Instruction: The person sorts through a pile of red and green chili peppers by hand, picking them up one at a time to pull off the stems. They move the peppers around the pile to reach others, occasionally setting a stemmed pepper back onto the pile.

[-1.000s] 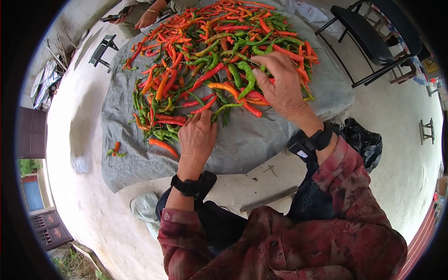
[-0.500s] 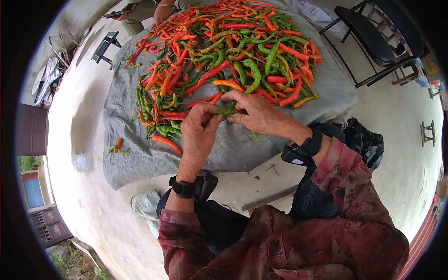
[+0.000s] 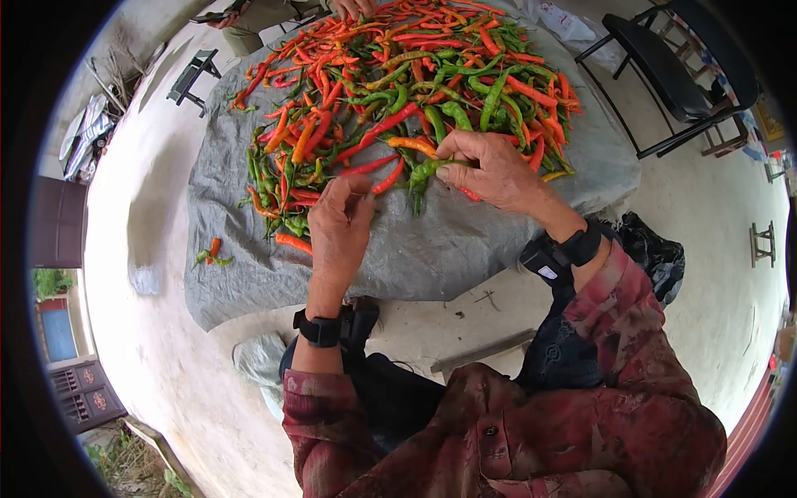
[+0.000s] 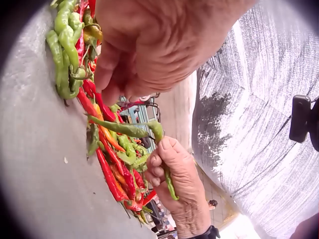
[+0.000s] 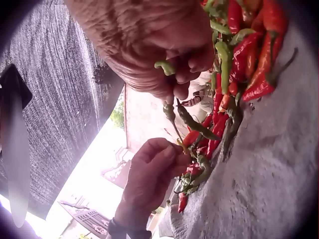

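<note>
My right hand (image 3: 502, 174) pinches a bumpy green chili pepper (image 3: 425, 171) between thumb and fingers, over the near edge of a heap of red, orange and green chili peppers (image 3: 390, 116). Seen from the left wrist, the pepper's thin tail (image 4: 171, 185) hangs below those fingers, and a second slim green pepper (image 4: 119, 128) overlaps its bent top. To the left, my left hand (image 3: 339, 224) is low beside the heap, thumb and fingers curled together; I cannot tell whether something small is between the fingertips. A red pepper (image 3: 388, 178) lies just beyond it.
Grey cloth (image 3: 415, 266) covers the surface under the heap. A few small peppers (image 3: 213, 252) lie apart at left. Another person's hand (image 3: 355, 8) reaches the far edge. A black chair (image 3: 664, 83) stands at right, a small stool (image 3: 193, 79) at far left.
One second ago my right hand was over the heap; then both hands met at a green pepper. Now they have drawn apart, the right with pepper. The other person's hand moved onto the heap's far edge.
</note>
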{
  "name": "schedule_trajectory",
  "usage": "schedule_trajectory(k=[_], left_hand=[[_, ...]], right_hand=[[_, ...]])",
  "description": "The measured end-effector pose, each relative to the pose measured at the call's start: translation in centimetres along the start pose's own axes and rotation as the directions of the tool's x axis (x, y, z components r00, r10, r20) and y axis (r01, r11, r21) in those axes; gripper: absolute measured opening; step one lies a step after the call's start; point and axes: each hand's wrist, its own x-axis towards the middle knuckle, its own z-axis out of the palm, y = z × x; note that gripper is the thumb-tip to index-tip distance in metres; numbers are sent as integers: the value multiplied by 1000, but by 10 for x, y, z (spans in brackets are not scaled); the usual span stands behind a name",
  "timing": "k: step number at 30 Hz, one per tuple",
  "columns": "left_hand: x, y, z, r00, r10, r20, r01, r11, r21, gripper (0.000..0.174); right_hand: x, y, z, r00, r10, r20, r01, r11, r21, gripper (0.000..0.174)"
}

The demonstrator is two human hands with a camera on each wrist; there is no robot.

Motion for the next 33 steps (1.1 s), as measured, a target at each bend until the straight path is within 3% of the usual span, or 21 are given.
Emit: schedule_trajectory(k=[2,3,5,6,8,12,14,16,18,22,24,25,26,27,28,29,30,31,33], left_hand=[[5,12,4,998,66,24,-64,995,-78,21],[6,14,8,997,71,31,-68,995,-79,21],[5,18,16,957,69,283,-36,992,-122,22],[5,17,19,955,71,287,-38,992,-122,22],[6,12,24,868,153,473,-163,986,-19,19],[13,9,29,857,205,473,-341,913,223,18],[15,7,35,884,178,433,-271,949,163,17],[17,14,41,906,149,396,-202,975,95,17],[19,23,44,899,182,399,-193,981,-13,17],[19,17,47,809,226,542,-323,942,90,20],[17,13,50,767,273,580,-453,871,190,22],[18,14,49,766,274,581,-455,870,190,22],[19,16,48,795,210,569,-366,914,174,21],[19,18,48,817,143,558,-272,949,156,20],[21,18,49,816,141,560,-272,950,156,20],[25,17,50,876,160,455,-243,961,130,22],[29,17,51,924,173,341,-219,971,100,24],[34,15,54,924,175,341,-220,970,101,24],[42,7,62,914,388,119,-401,818,413,37]], right_hand=[[-2,2,-7,967,20,253,-16,1000,-18,28],[-3,-2,-9,969,23,245,-19,1000,-18,28],[-8,-14,-12,884,109,454,-48,988,-144,26],[-9,-12,-13,886,111,450,-51,988,-143,26],[-12,-5,-15,935,3,354,22,998,-65,25],[-11,1,-35,964,-49,260,62,997,-41,23],[-9,-6,-50,917,173,358,-201,979,42,22],[-11,5,-50,926,153,346,-191,978,78,22],[-11,16,-44,972,-91,218,96,995,-14,24],[-12,7,-49,982,-65,178,55,997,61,23],[-11,-6,-59,978,171,117,-191,962,196,20],[-8,4,-60,979,189,76,-203,938,282,21],[-5,5,-60,979,190,74,-203,937,283,21],[-1,6,-60,972,-25,-235,38,998,52,24],[2,8,-61,838,-296,-458,203,949,-241,26],[5,11,-66,724,-515,-459,209,798,-565,30],[4,9,-63,723,-515,-461,208,798,-565,30],[3,7,-59,721,-489,-491,195,823,-533,27],[2,4,-50,719,-463,-519,184,846,-500,24]])
